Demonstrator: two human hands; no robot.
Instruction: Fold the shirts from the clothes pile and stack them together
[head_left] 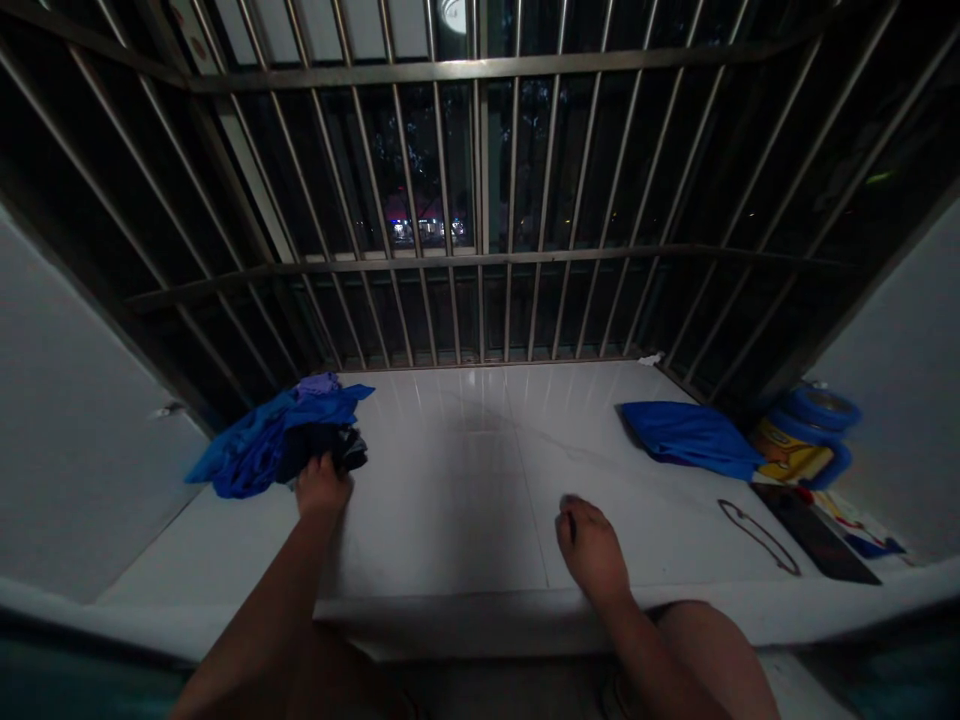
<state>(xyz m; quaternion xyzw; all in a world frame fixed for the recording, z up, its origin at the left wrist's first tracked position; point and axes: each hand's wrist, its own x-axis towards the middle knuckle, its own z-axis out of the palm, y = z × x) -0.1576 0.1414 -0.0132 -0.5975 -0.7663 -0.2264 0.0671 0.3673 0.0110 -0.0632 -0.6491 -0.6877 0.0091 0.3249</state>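
Night, barred window (480,200) over a white tiled ledge (465,480). Left hand (321,487) at 10 o'clock, fingers closed into the dark garment (330,447) at the near edge of the blue clothes pile (262,445) — gripped to lift. Right hand (591,545) at 2 o'clock, loosely curled, knuckles on bare tile, holding nothing. Folded blue cloth (690,437) farther right — well apart from the pile; tape rolls (821,425) beyond.

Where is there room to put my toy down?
The white ledge is bare between the clothes pile by the left hand and the blue cloth. The right corner, with blue rolls and cord, is crowded.
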